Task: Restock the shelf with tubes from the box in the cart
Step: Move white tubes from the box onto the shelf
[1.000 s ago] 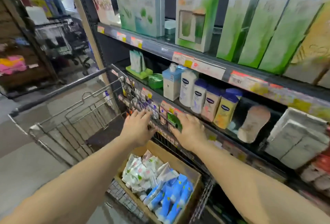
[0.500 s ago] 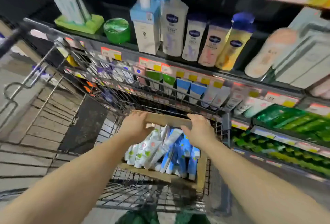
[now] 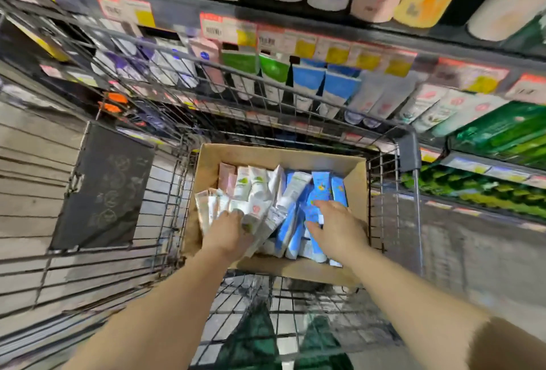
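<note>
Barely begun: box [image 3: 357, 180] at frame centre in the cart [image 3: 409, 151] full of tubes [image 3: 295, 192], left hand [image 3: 229, 233] and right hand [image 3: 336, 229] resting on them, grip unclear, shelf [image 3: 325, 53] above unfilled.

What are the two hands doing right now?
Left hand: in the box, grip on the white tubes cannot be told.
Right hand: open, fingers on the blue tubes.

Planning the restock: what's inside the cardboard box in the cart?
The cardboard box holds white tubes on the left and blue tubes on the right. Both hands and the top tubes cover whatever lies beneath.
</note>
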Available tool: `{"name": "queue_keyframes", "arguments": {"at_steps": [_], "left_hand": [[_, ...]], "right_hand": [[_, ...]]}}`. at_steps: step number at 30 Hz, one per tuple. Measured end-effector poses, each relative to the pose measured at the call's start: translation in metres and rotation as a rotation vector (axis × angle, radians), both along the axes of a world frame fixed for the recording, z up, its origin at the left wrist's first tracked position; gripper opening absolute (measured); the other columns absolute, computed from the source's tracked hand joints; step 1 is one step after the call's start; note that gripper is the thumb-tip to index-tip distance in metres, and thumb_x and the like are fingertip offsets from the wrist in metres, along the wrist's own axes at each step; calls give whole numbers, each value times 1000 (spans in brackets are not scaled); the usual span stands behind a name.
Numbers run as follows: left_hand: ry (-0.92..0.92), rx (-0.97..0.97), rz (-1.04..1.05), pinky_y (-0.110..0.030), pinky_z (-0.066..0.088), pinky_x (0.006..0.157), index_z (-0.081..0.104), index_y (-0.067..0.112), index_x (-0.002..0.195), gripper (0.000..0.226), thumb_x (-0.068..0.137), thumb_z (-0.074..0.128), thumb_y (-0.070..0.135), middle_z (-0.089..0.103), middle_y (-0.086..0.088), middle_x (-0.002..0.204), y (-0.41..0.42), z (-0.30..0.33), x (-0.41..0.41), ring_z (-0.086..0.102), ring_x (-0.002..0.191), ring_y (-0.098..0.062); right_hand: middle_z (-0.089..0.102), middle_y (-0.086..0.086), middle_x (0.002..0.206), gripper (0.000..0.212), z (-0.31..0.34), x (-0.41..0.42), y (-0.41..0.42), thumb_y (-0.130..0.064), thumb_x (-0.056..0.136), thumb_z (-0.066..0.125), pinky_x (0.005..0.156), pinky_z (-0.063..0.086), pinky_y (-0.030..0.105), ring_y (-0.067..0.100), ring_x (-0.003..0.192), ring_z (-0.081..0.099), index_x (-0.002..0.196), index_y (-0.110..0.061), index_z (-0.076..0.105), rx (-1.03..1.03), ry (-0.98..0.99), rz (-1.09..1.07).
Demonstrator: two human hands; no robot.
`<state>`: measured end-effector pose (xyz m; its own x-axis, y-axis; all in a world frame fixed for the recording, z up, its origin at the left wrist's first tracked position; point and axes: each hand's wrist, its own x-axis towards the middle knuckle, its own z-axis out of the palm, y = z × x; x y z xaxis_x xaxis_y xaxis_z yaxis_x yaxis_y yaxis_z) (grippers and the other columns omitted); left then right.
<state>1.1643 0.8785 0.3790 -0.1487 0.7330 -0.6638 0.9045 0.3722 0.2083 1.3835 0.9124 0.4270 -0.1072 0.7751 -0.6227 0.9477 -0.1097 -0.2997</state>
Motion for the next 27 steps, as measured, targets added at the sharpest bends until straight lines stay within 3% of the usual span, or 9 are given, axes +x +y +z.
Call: {"name": "queue_keyframes", "arguments": {"at_steps": [8, 11, 14, 16, 19, 21, 23, 25, 27], "left_hand": [[-38, 27, 197, -33, 52, 74, 52, 21, 101, 42, 75, 73, 46, 62, 2, 99, -1, -22, 4, 62, 87, -20], [-130, 32, 308, -33, 54, 71, 52, 22, 91, 44, 69, 75, 53, 62, 7, 84, 0, -17, 2, 62, 77, -16], [-269, 118, 342, -33, 52, 70, 52, 20, 92, 40, 73, 78, 43, 58, 8, 81, 5, -3, 7, 62, 80, -18], [-437, 209, 367, -38, 50, 68, 55, 21, 92, 36, 73, 80, 39, 60, 2, 83, 10, 11, 14, 60, 75, -17], [-686, 229, 398, -28, 49, 67, 54, 34, 96, 39, 74, 82, 19, 60, 10, 87, 16, 29, 22, 56, 69, -2], [-663, 187, 397, -21, 50, 74, 55, 27, 114, 53, 70, 85, 24, 58, 11, 98, 13, 26, 14, 57, 82, -2], [-523, 142, 460, -24, 50, 82, 53, 17, 126, 65, 70, 85, 31, 59, 5, 112, 4, 9, -3, 57, 95, -9], [-349, 108, 543, -31, 54, 82, 57, 17, 118, 53, 73, 82, 32, 64, 0, 113, -9, -11, -16, 60, 95, -11], [-212, 81, 566, -36, 57, 76, 57, 22, 97, 31, 75, 78, 31, 69, 1, 99, -19, -24, -17, 63, 85, -15]], "right_hand": [[40, 6, 147, 56, -30, -6, 2, -43, 96, 51, 109, 33, 36, 26, 134, 38, 145, -23, 37, -75, 7, 0], [41, 7, 147, 56, -27, -14, 9, -43, 96, 51, 107, 34, 36, 27, 134, 37, 146, -22, 36, -101, 44, -13], [45, 2, 143, 56, -22, -30, 18, -46, 94, 53, 101, 39, 31, 24, 130, 45, 143, -21, 39, -196, 207, -79], [55, -3, 131, 50, -19, -46, 22, -44, 91, 60, 94, 44, 26, 18, 118, 55, 135, -22, 48, -349, 405, -250], [69, -2, 103, 16, -15, -63, 27, -32, 90, 65, 66, 52, 26, 12, 85, 64, 105, -27, 62, -444, 609, -477], [70, -1, 102, 15, -16, -65, 30, -27, 90, 66, 67, 57, 33, 16, 86, 67, 104, -25, 62, -440, 660, -564], [67, -2, 108, 24, -20, -61, 32, -29, 91, 65, 71, 57, 33, 18, 95, 65, 112, -20, 59, -401, 618, -569], [66, -2, 111, 26, -25, -54, 32, -32, 91, 65, 67, 53, 29, 14, 94, 63, 113, -20, 57, -387, 590, -576], [66, -2, 112, 31, -28, -46, 29, -33, 91, 65, 64, 48, 27, 10, 89, 60, 116, -18, 58, -387, 573, -586]]}}
